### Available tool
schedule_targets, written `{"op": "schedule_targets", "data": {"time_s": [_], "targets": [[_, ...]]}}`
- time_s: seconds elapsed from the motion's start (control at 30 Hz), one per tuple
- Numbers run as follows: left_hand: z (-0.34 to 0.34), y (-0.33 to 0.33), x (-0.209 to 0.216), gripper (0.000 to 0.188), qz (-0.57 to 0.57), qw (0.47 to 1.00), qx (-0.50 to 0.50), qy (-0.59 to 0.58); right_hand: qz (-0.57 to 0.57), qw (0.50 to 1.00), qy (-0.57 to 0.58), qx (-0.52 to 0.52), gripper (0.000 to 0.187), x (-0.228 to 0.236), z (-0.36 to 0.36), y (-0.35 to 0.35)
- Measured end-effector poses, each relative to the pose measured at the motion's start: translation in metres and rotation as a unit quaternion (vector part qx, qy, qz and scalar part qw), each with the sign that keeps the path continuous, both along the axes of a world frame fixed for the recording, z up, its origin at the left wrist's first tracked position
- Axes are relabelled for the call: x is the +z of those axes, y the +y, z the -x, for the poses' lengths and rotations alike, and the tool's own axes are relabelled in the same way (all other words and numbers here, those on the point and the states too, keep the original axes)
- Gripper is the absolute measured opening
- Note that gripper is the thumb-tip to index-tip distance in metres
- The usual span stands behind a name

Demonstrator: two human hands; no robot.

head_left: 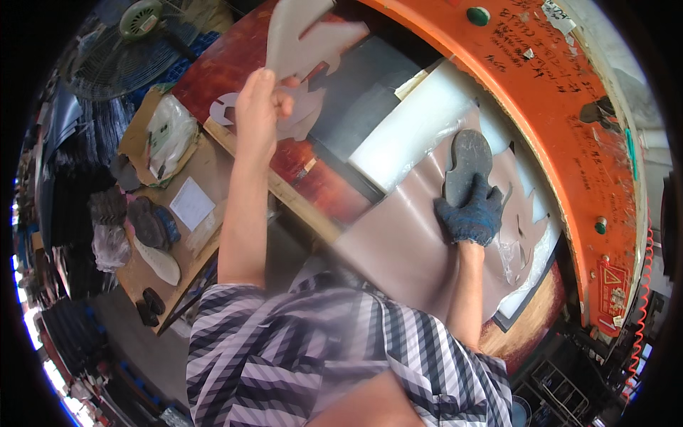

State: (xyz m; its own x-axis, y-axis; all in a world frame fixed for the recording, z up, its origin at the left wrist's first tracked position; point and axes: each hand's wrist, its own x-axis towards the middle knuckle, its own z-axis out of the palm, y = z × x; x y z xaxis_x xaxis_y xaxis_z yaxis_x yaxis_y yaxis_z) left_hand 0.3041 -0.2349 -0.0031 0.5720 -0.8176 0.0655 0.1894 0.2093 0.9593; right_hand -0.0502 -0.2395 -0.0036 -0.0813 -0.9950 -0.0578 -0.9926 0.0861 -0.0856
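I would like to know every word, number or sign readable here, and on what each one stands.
Orange machine frame: dark handwritten lines, wording not copied here.
Red label on it: a triangular warning sign; print not copied here.
White sheet: marks too small to read.
Fan hub: lettering too small to read.

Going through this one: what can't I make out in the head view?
- Head view, brown piece in the left hand: top cut off by the upper edge.
- Head view, dark block: near end partly hidden by the right hand.
- Head view, paper: marks too small to read.
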Motion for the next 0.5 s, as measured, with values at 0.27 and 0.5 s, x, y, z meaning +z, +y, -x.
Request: {"op": "schedule_targets", "data": {"time_s": [0.27, 0.5], "targets": [[0.001, 0.024, -0.092, 0.025, -0.308, 0.934, -0.154, -0.1, -0.001, 1.0, 0.029, 0.008, 0.107, 0.002, -0.003, 0.001], [0.008, 0.036, -0.117, 0.036, -0.311, 0.862, -0.133, -0.378, 0.005, 0.998, 0.035, 0.047, 0.104, 0.002, -0.005, -0.014]]}}
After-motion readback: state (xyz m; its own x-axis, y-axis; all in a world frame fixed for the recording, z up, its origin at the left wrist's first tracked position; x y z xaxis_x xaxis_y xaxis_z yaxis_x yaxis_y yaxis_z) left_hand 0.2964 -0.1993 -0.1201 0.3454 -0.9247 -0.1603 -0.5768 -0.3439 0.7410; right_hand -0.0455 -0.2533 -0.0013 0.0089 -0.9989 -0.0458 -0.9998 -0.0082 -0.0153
